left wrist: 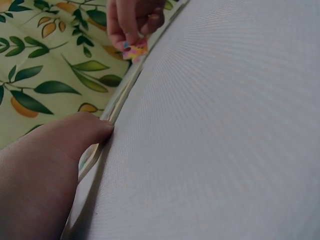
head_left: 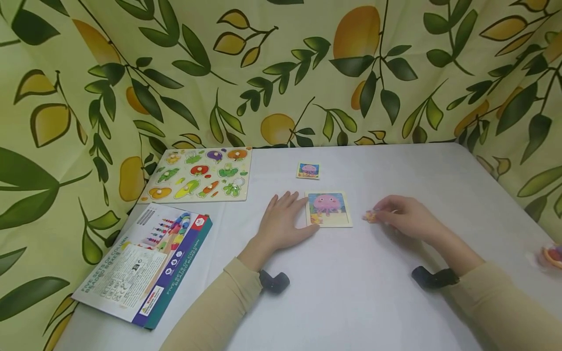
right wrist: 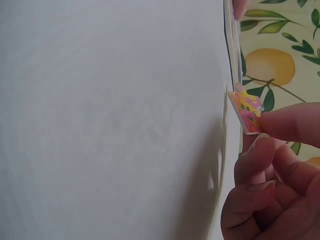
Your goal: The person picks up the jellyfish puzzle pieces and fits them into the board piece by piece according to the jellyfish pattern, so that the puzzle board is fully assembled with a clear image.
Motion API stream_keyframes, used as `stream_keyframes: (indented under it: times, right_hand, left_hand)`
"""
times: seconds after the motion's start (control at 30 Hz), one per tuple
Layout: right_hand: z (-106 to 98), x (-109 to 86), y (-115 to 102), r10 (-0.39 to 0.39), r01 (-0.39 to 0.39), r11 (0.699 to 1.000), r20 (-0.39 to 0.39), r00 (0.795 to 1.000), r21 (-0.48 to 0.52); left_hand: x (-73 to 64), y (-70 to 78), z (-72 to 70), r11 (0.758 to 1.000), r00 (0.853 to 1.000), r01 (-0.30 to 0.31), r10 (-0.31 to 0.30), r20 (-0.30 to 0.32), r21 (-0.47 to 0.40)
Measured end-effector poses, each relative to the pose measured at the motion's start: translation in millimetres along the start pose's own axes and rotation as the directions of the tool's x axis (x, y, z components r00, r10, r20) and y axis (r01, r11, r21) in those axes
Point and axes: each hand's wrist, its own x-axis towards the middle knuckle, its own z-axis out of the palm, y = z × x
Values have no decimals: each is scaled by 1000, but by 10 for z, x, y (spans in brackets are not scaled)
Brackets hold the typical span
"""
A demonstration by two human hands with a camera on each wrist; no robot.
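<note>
In the head view, a small square jigsaw puzzle [head_left: 327, 202] with a pink sea creature lies in a pale frame on the white table. Its lower right part shows a pale bare patch. My left hand [head_left: 283, 223] rests flat along the puzzle's left side, thumb at the bottom corner and fingertips by the upper edge. To the right of the frame, my right hand [head_left: 406, 217] pinches a pink, yellow and orange jigsaw piece [head_left: 370, 216] between thumb and fingers. The right wrist view shows this piece [right wrist: 246, 111] tilted, with its knob pointing up.
A small picture card [head_left: 309, 170] of the same creature lies behind the puzzle. To the left are a vegetable peg board [head_left: 197, 178] and a bead-toy box [head_left: 145, 265]. A colourful object [head_left: 553, 254] sits at the far right edge. Leaf-patterned cloth [head_left: 281, 73] hangs behind the table.
</note>
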Motion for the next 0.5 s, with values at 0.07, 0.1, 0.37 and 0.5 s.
stream_keyframes:
  times: [0.07, 0.1, 0.37, 0.5]
  right_hand:
    - [16, 10, -18, 2, -2, 1000, 3, 1000, 6]
    - [24, 15, -29, 0, 0, 1000, 5, 1000, 6]
    - [82, 34, -131, -8, 7, 1000, 25, 1000, 9]
    - [104, 41, -169, -16, 16, 1000, 26, 1000, 4]
  left_hand:
    - [-1, 2, -3, 1000, 1000, 1, -1, 2, 1]
    - [-2, 3, -4, 1000, 1000, 2, -2, 3, 2]
    - [-4, 3, -1, 1000, 1000, 6, -6, 4, 0]
    - [-6, 3, -5, 1000, 1000, 5, -5, 3, -1]
